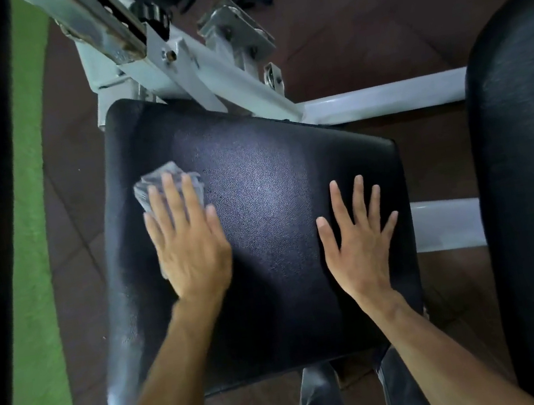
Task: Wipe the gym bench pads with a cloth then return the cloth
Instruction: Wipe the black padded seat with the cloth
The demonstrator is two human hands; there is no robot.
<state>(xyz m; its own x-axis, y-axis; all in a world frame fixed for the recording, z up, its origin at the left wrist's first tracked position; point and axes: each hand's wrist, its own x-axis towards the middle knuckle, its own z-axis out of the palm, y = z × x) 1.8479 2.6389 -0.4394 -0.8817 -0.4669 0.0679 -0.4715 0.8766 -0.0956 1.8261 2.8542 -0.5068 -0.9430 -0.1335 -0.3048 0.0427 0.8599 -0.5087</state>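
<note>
I am bent over the black padded seat of the gym bench (259,203), looking straight down at it. My left hand (189,245) lies flat on the small crumpled grey cloth (155,184), with the fingers straight and close together. I press down so the cloth rubs the pad and does not slip away. The cloth sits on the left side of the seat, toward the far end, and pokes out past my fingertips.

My right hand (361,240) is flat on the right side of the seat with the fingers spread wide. It holds nothing. I think it is there to hold me steady while I lean and push.

The middle of the seat looks shiny, but I cannot tell if it is wet. On the right is another black pad (530,163), well apart from both hands. The white metal frame (381,98) joins the two. I think that pad needs wiping too, and the cloth goes back after.
</note>
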